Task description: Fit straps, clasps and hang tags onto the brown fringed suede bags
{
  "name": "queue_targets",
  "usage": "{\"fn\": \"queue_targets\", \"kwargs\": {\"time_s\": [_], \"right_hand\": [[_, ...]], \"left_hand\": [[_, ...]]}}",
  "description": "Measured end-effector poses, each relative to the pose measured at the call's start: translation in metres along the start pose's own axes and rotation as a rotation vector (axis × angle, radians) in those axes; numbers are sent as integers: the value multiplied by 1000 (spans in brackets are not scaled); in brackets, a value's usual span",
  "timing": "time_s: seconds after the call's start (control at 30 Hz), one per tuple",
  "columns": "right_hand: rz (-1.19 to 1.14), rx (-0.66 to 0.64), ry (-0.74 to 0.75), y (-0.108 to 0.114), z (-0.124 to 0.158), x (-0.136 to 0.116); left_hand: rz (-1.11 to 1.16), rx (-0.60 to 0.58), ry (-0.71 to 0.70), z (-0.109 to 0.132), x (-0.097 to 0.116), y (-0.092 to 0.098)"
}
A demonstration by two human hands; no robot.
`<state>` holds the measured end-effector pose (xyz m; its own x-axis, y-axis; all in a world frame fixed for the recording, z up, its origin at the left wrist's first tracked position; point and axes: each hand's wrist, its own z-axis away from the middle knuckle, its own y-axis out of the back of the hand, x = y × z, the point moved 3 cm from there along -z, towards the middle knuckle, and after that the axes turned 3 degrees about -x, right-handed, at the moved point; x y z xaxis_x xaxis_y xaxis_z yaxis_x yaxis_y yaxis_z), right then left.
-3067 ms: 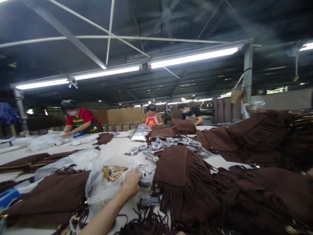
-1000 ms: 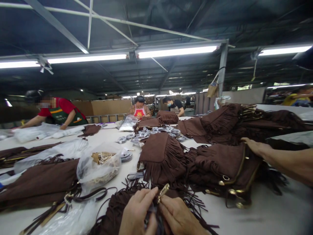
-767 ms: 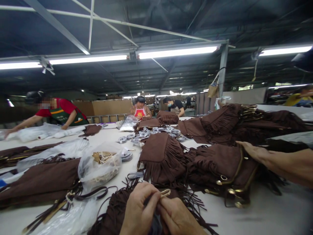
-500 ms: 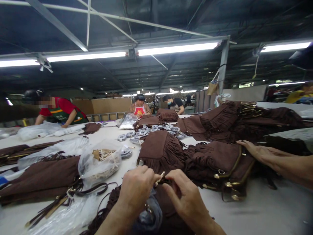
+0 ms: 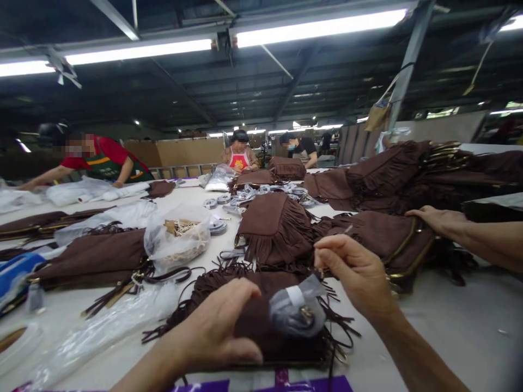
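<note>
A dark brown fringed bag (image 5: 253,318) lies flat on the table in front of me. My left hand (image 5: 223,321) is over its left part, thumb and fingers apart, holding nothing. Above the bag's right side, my right hand (image 5: 351,267) has thumb and fingers pinched together. Something small and thin pokes out by its fingers, too small to name. Below it is a grey coiled strap in clear plastic (image 5: 300,307) with a white band and a metal fitting. Whether this bundle hangs or rests on the bag I cannot tell.
Another person's hand (image 5: 439,218) rests on stacked brown bags (image 5: 376,234) at right. More wrapped coils (image 5: 265,196) lie mid-table. A plastic bag of pale strings (image 5: 177,234) and another brown bag (image 5: 98,256) are at left. Co-workers stand across the table.
My hands have come apart: the left has let go of the gold clasp and opened, and the right has moved up and right. The wrapped coil and bag now show more fully.
</note>
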<state>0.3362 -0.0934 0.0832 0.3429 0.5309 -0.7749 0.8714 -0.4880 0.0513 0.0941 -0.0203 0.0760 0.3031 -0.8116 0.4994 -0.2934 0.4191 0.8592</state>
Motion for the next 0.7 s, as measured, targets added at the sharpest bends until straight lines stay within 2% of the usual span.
{"fn": "queue_targets", "kwargs": {"time_s": [0.07,0.13,0.23,0.3,0.4,0.43,0.5,0.6,0.7], "right_hand": [[-86,16,-16,10,-3,1],[-197,-21,-49,15,-4,3],[-333,-177,-174,11,1,6],[-347,-375,-316,1,8,5],[-239,-767,-485,-27,27,-1],[-163,-890,-479,-39,34,-3],[22,-1055,-368,-63,49,-3],[282,-1097,-196,-89,68,6],[465,-1033,-223,-96,77,21]], "left_hand": [[-38,-28,5,26,-29,-19],[-55,-35,12,41,-48,-34],[-63,-44,25,37,-58,-38],[-56,-62,64,24,-58,-29],[-24,-96,153,4,-60,-7],[-6,-104,170,0,-61,-1],[28,-118,180,-7,-65,5],[65,-119,196,-14,-76,3],[81,-131,225,-22,-90,-6]]}}
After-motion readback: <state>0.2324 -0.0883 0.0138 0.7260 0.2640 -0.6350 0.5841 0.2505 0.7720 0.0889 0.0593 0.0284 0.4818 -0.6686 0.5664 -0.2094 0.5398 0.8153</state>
